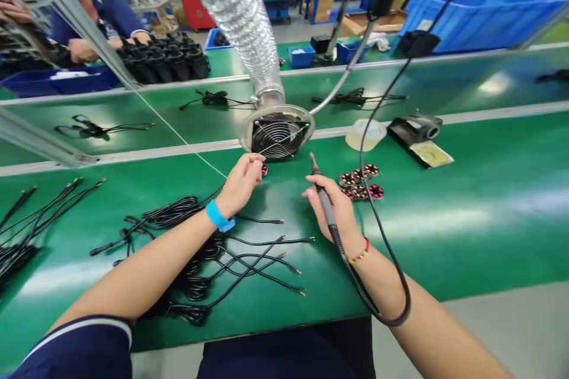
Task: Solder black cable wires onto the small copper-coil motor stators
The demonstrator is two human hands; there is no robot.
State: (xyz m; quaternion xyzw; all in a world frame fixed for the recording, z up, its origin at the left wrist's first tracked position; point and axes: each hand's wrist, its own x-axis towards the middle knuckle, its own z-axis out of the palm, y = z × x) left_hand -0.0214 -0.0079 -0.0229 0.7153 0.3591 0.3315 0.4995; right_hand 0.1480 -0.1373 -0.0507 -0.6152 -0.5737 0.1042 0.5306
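Observation:
My right hand [334, 208] is closed around the grey handle of a soldering iron [326, 204], its tip pointing up and away from me. My left hand [242, 182], with a blue band at the wrist, has its fingers pinched together beside a small red and black round part [265, 170]; what lies between the fingertips is hidden. A round fume extractor fan [278, 137] stands just beyond both hands. Black cables [195, 272] with bare coloured wire ends lie under and beside my left forearm. Several small round coils [359, 183] sit to the right of my right hand.
A soldering iron stand [420, 136] with a yellow sponge and a translucent round container [366, 134] are at the back right. The iron's black cord [393, 249] loops over my right forearm. More cables [18, 254] lie far left. Across the table is a person [104, 12].

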